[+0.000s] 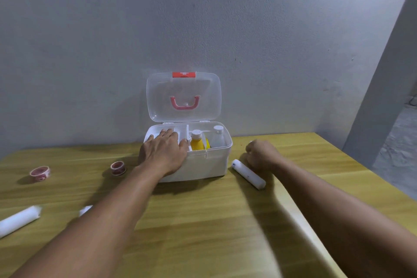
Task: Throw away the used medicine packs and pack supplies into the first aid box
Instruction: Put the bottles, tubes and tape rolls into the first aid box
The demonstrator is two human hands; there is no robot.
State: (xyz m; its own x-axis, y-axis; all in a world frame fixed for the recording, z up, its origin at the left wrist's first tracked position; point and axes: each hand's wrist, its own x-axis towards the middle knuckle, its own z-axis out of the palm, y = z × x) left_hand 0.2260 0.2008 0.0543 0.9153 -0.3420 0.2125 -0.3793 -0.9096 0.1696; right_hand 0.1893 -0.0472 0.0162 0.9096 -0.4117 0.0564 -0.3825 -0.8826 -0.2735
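Note:
The white first aid box (pixel 203 165) stands open against the wall, its clear lid (pixel 184 97) upright. Inside on the right are a yellow bottle (pixel 197 142) and a clear bottle (pixel 218 136). My left hand (pixel 163 151) lies flat with fingers spread over the white tray in the box's left half. My right hand (pixel 261 153) is curled on the table to the right of the box; something small and white shows at its fingertips, too hidden to name. A white bandage roll (pixel 248 174) lies just in front of it.
Two red-and-white tape rolls (pixel 118 167) (pixel 40 173) sit left of the box. Another white bandage roll (pixel 19 220) lies at the near left and a small white piece (pixel 85 210) peeks from behind my left forearm. The wooden table's right edge (pixel 361 165) drops to the floor.

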